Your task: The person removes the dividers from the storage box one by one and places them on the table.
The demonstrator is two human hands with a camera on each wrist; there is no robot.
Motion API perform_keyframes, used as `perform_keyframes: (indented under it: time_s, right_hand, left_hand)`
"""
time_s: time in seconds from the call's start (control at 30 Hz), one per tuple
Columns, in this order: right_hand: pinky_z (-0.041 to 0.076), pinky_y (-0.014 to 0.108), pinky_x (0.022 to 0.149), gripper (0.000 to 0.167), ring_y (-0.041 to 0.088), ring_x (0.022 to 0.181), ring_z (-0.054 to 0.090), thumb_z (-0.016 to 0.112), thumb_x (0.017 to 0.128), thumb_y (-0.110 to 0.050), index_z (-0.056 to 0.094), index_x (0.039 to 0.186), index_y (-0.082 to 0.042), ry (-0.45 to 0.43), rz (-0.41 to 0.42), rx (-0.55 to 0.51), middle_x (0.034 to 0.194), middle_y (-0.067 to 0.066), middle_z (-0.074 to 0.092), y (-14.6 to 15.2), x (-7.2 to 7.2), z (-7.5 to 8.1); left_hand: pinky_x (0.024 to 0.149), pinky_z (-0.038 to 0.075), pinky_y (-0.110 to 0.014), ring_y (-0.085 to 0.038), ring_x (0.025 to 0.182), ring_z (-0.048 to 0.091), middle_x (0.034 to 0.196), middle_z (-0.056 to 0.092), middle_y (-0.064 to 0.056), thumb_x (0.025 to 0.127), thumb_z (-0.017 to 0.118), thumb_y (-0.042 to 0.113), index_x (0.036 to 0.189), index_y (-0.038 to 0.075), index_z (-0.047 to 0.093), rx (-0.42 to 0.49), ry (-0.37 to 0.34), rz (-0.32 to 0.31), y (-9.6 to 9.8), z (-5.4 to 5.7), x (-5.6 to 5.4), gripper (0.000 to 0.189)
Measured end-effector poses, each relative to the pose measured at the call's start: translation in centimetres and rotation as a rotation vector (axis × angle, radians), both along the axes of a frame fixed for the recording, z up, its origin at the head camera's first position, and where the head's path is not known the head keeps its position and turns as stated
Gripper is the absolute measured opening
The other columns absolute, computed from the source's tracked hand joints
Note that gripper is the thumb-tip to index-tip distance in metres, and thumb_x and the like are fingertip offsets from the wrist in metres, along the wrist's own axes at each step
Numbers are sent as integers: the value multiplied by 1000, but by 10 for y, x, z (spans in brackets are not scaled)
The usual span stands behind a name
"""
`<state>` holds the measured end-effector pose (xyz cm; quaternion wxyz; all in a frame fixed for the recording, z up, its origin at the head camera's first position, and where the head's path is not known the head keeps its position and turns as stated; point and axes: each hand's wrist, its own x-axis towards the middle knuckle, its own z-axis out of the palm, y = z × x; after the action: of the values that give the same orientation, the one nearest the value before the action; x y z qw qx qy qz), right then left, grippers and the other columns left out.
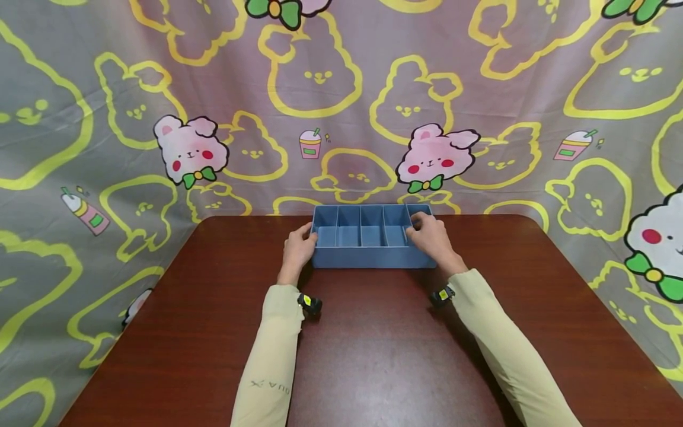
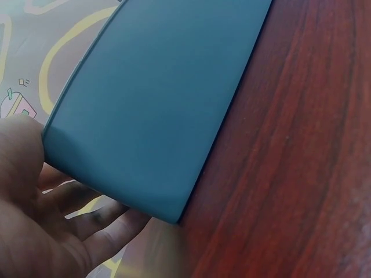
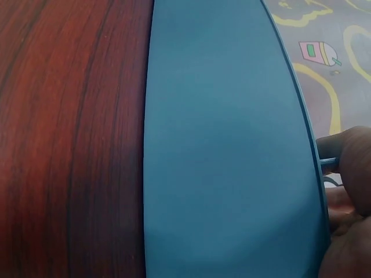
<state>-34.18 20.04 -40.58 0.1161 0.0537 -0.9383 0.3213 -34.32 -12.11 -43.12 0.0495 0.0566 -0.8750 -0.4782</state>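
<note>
A blue divided storage box (image 1: 373, 257) stands on the table, its long front wall toward me and several compartments open at the top. My left hand (image 1: 300, 246) grips the box's left end; in the left wrist view the thumb is at the top rim and the fingers (image 2: 110, 231) lie along the end wall. Over the right end compartment is my right hand (image 1: 431, 237), pinching a thin blue divider (image 3: 329, 162) between thumb and finger. The front wall (image 3: 226, 139) hides part of that hand's fingers in the right wrist view.
The dark red-brown wooden table (image 1: 368, 356) extends to the front and both sides. Close behind the box hangs a patterned curtain (image 1: 341, 89), which also runs along both sides. Each wrist carries a small black camera, the left one (image 1: 309, 302) just past the sleeve cuff.
</note>
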Motion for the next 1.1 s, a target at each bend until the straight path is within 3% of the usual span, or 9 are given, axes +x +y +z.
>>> perform_keyframes:
  time_s: [0.23,0.43,0.6,0.83,1.1]
  right_hand:
    - [51,38,67,44,27,79,64,52,91,-20,60,129,0,-9,-4,-35,112,19,69,0,2,2]
    - [50,35,61,42,23,67,62,53,89,-20,61,126,-1,17,-17,-44,98,17,72,-1,3,7]
    - [51,35,58,42,20,59,62,53,90,-20,61,125,0,33,-15,-58,89,16,71,-1,4,9]
    - [55,42,69,42,23,67,65,52,91,-21,61,127,-1,48,-23,-55,107,18,71,-2,5,14]
    - [54,36,57,41,16,51,63,52,92,-20,60,126,0,32,-19,-108,100,18,70,-2,7,18]
  left_hand:
    - [107,40,-52,-34,135,46,147,52,-8,98,50,33,147,25,49,1,13,-6,-1,1,3,49]
    - [101,43,-49,-33,130,50,149,50,-8,98,50,31,147,25,47,8,11,-10,-2,0,2,50]
    - [92,43,-47,-34,114,56,149,50,-9,98,50,29,147,25,47,15,12,-11,-2,-1,2,50]
    - [107,41,-51,-32,134,48,146,53,-7,97,50,32,146,26,49,7,13,-4,-1,-1,1,50]
    - [105,42,-51,-33,131,50,146,53,-8,97,51,30,147,25,48,18,13,-5,-1,0,1,50]
